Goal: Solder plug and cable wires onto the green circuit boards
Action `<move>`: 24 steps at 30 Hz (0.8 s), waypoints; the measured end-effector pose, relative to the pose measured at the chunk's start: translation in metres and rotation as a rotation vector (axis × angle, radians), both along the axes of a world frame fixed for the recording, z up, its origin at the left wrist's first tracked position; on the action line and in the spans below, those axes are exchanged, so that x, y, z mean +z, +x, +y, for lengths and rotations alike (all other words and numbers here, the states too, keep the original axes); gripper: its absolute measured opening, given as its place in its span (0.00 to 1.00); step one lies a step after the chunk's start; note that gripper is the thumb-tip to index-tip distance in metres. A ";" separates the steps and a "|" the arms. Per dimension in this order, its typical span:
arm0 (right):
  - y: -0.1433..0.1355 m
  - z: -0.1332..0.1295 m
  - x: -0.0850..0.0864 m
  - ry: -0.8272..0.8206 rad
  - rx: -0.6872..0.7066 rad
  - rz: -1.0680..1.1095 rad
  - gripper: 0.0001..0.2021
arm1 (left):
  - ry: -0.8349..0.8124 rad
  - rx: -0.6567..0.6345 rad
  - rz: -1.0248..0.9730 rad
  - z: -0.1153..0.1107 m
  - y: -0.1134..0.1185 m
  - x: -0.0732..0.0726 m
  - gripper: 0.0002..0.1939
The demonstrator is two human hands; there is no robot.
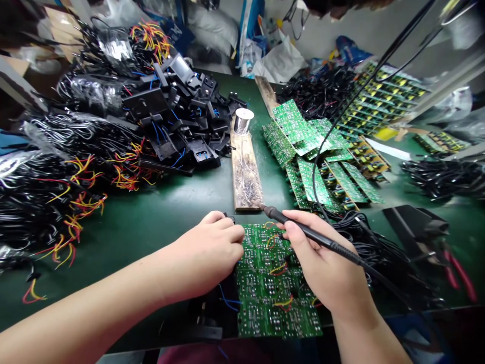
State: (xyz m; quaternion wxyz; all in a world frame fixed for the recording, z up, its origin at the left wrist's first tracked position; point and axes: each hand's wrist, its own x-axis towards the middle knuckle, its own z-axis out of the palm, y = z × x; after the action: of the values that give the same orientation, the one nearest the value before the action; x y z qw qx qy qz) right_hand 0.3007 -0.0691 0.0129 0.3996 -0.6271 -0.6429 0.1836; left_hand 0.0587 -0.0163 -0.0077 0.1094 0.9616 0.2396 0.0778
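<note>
Head cam only here, and a fair bit is hard to read. The left hand [212,253] sits curled, knuckles up, on the left edge of the green circuit board [275,283], and its fingertips are tucked under, so I can't tell what they pinch; a small black bit pokes out just past the knuckles, probably a connector. The board lies at the near edge of the green table [170,202], right in front of the person, solder side up with red and yellow wires on it. Its lower left sits over some black part that's mostly hidden, with blue wires showing.

The right hand [326,268] is closed around a black soldering iron [303,230], held like a pen, wrist low, tip pointing left and far. The tip is right at the near end of the scorched wooden strip [245,167], just past the board's far edge. The iron's cable runs right and gets lost in black wires.

A solder spool [243,120] stands at the strip's far end. Loose green boards [306,146] are piled to the right, black plastic housings [178,121] far left. Red-handled cutters [460,275] are partly cut off at right.
</note>
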 end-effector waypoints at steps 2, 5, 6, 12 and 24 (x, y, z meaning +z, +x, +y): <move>0.000 -0.002 0.001 0.028 -0.002 0.006 0.11 | 0.009 0.002 -0.005 0.000 0.000 0.000 0.09; 0.001 -0.008 0.002 0.087 0.007 -0.019 0.11 | 0.030 0.009 -0.004 0.000 0.001 -0.001 0.09; 0.002 -0.011 0.002 0.104 0.008 -0.033 0.12 | 0.039 0.010 -0.004 0.000 0.001 -0.001 0.09; 0.010 -0.032 0.002 0.078 -0.001 -0.020 0.12 | 0.066 0.013 0.049 -0.006 -0.002 0.011 0.07; 0.019 -0.080 0.008 0.025 -0.034 -0.094 0.12 | 0.034 0.113 -0.071 -0.006 -0.012 0.004 0.11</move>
State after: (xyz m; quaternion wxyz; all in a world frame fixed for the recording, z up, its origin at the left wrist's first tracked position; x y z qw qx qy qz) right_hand 0.3200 -0.1486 0.0209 0.3798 -0.6409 -0.6524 0.1390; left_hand 0.0465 -0.0220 -0.0033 0.0972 0.9449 0.2879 0.1219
